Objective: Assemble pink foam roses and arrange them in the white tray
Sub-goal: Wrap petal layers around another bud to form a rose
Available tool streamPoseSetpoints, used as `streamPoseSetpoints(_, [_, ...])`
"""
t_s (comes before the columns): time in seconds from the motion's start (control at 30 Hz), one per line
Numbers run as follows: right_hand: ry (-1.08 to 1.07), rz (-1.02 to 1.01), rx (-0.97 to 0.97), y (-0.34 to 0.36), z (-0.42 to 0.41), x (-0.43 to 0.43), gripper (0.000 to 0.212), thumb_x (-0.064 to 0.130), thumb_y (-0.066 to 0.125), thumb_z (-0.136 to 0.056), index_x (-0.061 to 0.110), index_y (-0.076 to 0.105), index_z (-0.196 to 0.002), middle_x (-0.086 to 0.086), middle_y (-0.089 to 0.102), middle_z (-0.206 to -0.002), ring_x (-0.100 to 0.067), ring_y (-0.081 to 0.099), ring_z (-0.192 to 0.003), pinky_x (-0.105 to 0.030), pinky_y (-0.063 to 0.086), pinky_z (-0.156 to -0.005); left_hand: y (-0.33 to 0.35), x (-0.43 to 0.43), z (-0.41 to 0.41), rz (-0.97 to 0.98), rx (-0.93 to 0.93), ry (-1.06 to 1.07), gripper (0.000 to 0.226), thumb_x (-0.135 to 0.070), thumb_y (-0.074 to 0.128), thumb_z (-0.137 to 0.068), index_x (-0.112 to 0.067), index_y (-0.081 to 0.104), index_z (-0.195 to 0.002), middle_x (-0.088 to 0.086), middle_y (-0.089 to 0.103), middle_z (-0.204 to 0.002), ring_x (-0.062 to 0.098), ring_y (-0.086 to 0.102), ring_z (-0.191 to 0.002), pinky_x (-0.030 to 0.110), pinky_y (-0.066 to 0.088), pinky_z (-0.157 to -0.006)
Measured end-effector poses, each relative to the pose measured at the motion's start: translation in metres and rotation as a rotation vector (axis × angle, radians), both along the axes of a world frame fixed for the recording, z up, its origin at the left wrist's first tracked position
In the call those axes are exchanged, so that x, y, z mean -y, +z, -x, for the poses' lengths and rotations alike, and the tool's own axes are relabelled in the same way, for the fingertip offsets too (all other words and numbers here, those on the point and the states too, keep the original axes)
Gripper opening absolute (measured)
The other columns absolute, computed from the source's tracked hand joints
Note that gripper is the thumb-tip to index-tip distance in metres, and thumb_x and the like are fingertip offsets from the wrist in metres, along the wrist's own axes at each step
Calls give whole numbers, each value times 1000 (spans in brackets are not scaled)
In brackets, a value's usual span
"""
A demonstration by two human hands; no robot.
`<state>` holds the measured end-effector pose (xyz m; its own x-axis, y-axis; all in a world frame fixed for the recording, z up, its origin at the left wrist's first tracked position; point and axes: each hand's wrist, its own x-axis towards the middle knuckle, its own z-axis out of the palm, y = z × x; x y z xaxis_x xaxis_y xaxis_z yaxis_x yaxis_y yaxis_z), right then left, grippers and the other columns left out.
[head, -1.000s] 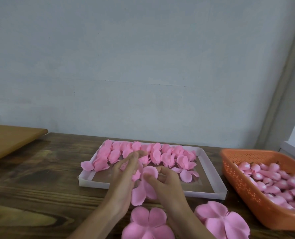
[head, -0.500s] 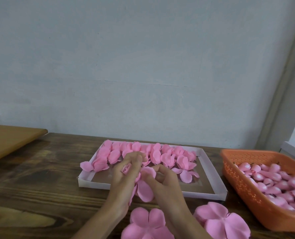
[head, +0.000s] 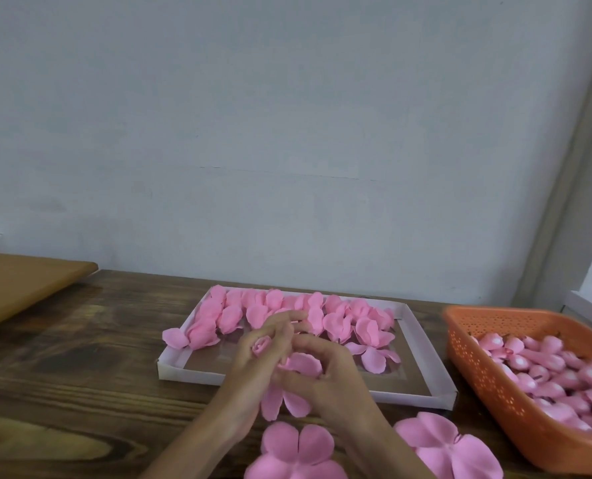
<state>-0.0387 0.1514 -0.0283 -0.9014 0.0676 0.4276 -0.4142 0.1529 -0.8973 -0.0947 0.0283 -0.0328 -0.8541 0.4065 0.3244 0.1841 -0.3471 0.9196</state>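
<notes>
My left hand (head: 253, 368) and my right hand (head: 329, 378) meet in front of the white tray (head: 436, 385), both holding one pink foam rose (head: 289, 392). The left fingers curl round its rolled bud (head: 260, 344). The right hand's thumb and fingers pinch the petal sheet, whose loose petals hang below the hands. The tray holds several finished pink roses (head: 298, 316) along its far side.
An orange basket (head: 495, 385) of pink buds stands at the right. Two flat petal sheets (head: 296, 454) (head: 446, 447) lie on the dark wooden table near me. A lighter board (head: 21, 281) juts in at far left. A wall stands close behind the table.
The hands drew closer together and lower. The bud now shows inside my left fingers, and the petals have folded up around it and hang lower.
</notes>
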Motion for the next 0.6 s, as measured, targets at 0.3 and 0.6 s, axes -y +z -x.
streamPoseSetpoints(0.3, [-22, 51, 9, -4, 1, 2, 31, -2, 79, -82, 18, 78, -106, -13, 77, -101, -39, 71, -98, -54, 57, -89, -9, 1, 7, 41, -104, -33, 50, -55, 66, -93, -36, 61, -139, -8, 62, -145, 17, 64, -131, 59, 58, -98])
streamPoseSetpoints(0.6, [-104, 46, -75, -5, 2, -1, 33, 0, 81, -79, 16, 71, -106, -3, 76, -110, -28, 72, -103, -59, 55, -89, -13, 2, 11, 35, -95, -36, 84, -58, 93, -66, -45, 57, -140, -6, 68, -137, 19, 66, -128, 33, 58, -95])
